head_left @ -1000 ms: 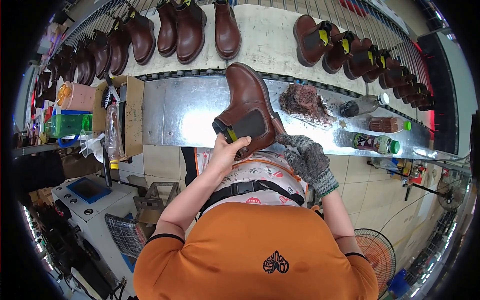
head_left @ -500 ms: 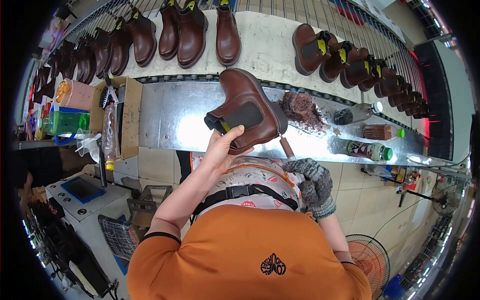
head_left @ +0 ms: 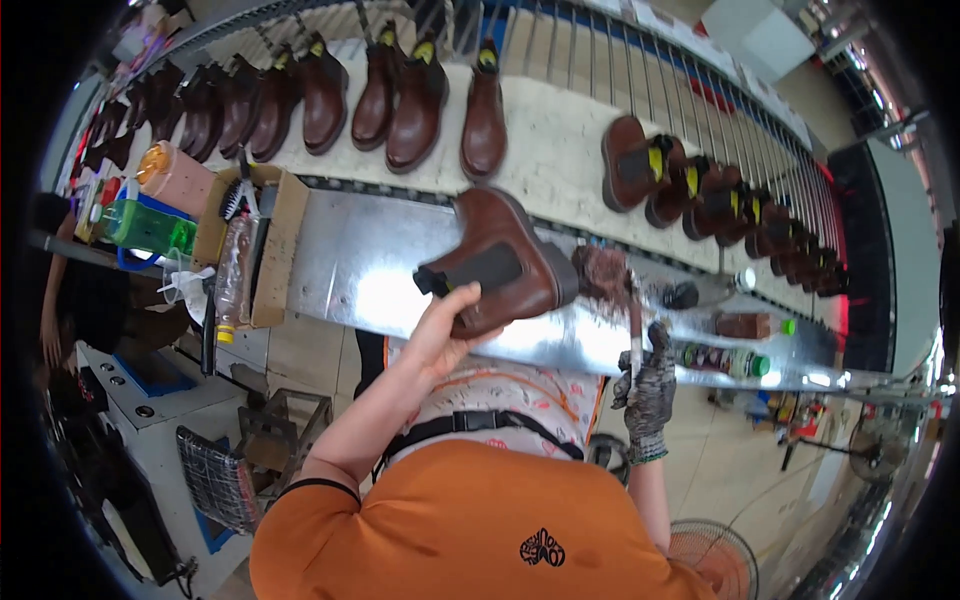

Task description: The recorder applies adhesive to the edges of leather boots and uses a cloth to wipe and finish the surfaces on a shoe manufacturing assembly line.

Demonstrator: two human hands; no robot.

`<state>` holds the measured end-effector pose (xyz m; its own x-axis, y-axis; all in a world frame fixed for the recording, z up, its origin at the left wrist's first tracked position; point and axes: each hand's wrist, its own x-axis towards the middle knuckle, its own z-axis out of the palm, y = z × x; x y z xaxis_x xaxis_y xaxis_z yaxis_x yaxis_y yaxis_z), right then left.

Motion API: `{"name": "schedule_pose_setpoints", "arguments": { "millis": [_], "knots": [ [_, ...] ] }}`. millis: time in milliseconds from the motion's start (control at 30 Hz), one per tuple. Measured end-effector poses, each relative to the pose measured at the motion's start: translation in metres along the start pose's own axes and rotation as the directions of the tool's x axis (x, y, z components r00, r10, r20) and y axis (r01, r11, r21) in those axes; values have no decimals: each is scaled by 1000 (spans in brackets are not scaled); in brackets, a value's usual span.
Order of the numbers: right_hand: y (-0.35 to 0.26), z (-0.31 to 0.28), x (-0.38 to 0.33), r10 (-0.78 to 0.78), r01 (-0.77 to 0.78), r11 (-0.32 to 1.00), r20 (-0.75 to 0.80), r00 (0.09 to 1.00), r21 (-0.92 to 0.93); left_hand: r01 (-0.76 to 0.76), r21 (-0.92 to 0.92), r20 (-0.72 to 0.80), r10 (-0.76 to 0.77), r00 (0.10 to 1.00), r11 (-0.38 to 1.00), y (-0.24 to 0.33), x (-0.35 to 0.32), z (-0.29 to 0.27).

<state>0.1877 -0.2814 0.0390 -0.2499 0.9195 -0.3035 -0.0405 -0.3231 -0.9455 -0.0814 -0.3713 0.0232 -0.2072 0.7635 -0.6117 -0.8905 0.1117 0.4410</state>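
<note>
Looking down from the head view, we clamp the boot (head_left: 520,262) in our left hand (head_left: 438,335), twelve o'clock of our buckle (head_left: 478,421); our gloved right hand (head_left: 652,390), at four o'clock, grips a slim tool (head_left: 635,318). Smooth leather (head_left: 483,216) seems slippery, the sole (head_left: 566,278) stiff: we'd hold the shaft (head_left: 488,270).

The boot (head_left: 507,262) looks glossy, the worktop (head_left: 365,250) shiny metal

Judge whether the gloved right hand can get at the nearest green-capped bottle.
Probably yes: nothing visible separates the right hand from the bottle, though the slim tool it holds could interfere.
</note>
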Motion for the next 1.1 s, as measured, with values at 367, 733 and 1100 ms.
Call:
{"name": "schedule_pose_setpoints", "arguments": {
  "millis": [367, 733, 1100],
  "knots": [
    [43, -24, 26, -396, 253, 145, 178, 901, -956, -169, 938, 126, 157, 979, 301, 96, -13, -63],
    [39, 213, 94, -340, 812, 223, 738, 584, -540, -462, 689, 725, 540, 428, -559, 112, 74, -46],
    [25, 237, 111, -183, 669, 317, 649, 738, -672, -151, 971, 192, 981, 16, -188, 147, -47, -162]
  ]
}}
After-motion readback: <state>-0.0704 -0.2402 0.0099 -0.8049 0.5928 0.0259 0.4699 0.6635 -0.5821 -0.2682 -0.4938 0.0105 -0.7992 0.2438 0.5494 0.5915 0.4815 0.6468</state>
